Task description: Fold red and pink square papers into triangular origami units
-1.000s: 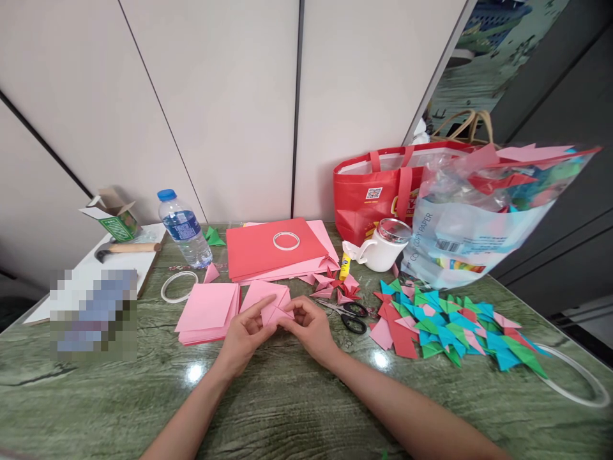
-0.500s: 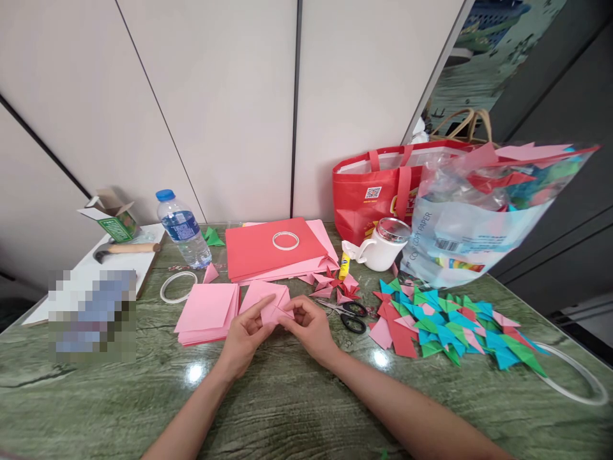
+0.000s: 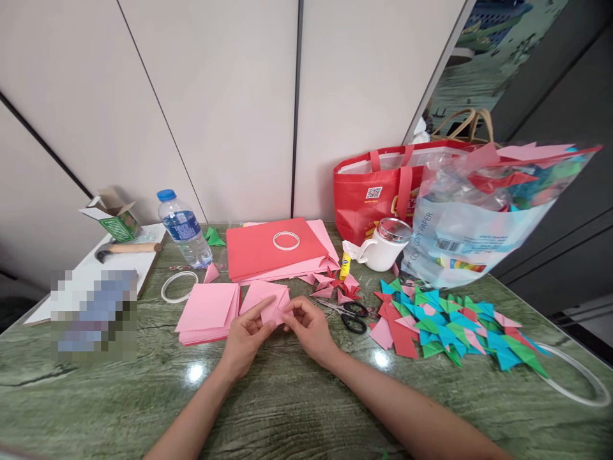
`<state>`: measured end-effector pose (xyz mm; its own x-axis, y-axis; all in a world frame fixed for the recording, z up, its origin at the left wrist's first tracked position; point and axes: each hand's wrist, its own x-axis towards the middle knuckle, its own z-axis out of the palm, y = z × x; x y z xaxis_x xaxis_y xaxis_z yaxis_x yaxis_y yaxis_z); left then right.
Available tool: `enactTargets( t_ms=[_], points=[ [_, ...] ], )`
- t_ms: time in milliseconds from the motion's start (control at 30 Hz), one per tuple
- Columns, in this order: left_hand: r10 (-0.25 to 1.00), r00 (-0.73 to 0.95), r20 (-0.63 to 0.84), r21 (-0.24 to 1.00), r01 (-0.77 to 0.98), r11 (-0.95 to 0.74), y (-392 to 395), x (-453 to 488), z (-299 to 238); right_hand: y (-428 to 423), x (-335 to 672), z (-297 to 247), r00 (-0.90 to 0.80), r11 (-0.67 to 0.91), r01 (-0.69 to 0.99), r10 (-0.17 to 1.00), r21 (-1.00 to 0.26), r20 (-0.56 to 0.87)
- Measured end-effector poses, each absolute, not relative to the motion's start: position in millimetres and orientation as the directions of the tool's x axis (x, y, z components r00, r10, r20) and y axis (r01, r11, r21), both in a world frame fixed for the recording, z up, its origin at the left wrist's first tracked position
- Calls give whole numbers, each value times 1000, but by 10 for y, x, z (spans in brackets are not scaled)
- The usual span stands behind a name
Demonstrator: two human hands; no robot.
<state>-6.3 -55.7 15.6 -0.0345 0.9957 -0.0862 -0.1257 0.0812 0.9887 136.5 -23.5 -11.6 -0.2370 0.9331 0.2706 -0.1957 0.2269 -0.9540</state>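
Note:
Between my fingers is a small piece of folded pink paper, creased and held up over the table. My left hand pinches its left side, thumb below and index finger stretched along it. On the other side my right hand grips the paper's right edge between thumb and curled fingers. Just behind lies more pink paper, partly covered by the held piece. A stack of pink paper squares sits to the left of my left hand. Black-handled scissors lie to the right of my right hand.
Folded pink and red pieces lie by a glue stick and a white mug. Red sheets carry a tape roll. At right spread many coloured folded papers. A water bottle and hammer stand left.
Both hands stay in nearly the same place on the pink paper. My right fingers have shifted very slightly at its edge.

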Motion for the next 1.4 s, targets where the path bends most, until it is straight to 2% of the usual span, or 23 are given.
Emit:
enactTargets(
  t_ms=[300,567,667,767,867,933,1033,1133,1267,1400],
  points=[
    [996,-19,-91,992,-91,89,-572,-24,177,-243,1388,-142,-216,300,-60,928,-952,305],
    [996,-57,-75,994,-82,70,-540,-101,135,-247,1363,-129,-238,224,-242,930,-944,282],
    [995,-76,-57,994,-102,49,-528,-99,127,-246,1356,-136,-243,230,-243,926,-942,289],
    [989,-143,-24,980,-197,-4,-508,-88,143,-235,1353,-166,-260,250,-251,913,-935,314],
    [976,-216,-31,971,-240,-22,-482,-107,160,-215,1364,-186,-228,305,-196,910,-932,345],
    [976,-212,-47,981,-194,5,-471,-133,164,-202,1380,-177,-159,335,-150,920,-930,357],
    [981,-171,-89,994,-76,77,-475,-162,168,-190,1403,-145,-86,325,-170,936,-930,342],
    [987,-123,-102,995,0,103,-497,-154,186,-193,1407,-126,-129,266,-182,948,-947,291],
    [997,-66,-44,999,10,45,-518,-126,217,-207,1393,-141,-260,217,-141,933,-966,247],
    [997,-78,7,1000,-19,-8,-515,-134,214,-206,1394,-150,-231,265,-110,930,-958,284]
  ],
)
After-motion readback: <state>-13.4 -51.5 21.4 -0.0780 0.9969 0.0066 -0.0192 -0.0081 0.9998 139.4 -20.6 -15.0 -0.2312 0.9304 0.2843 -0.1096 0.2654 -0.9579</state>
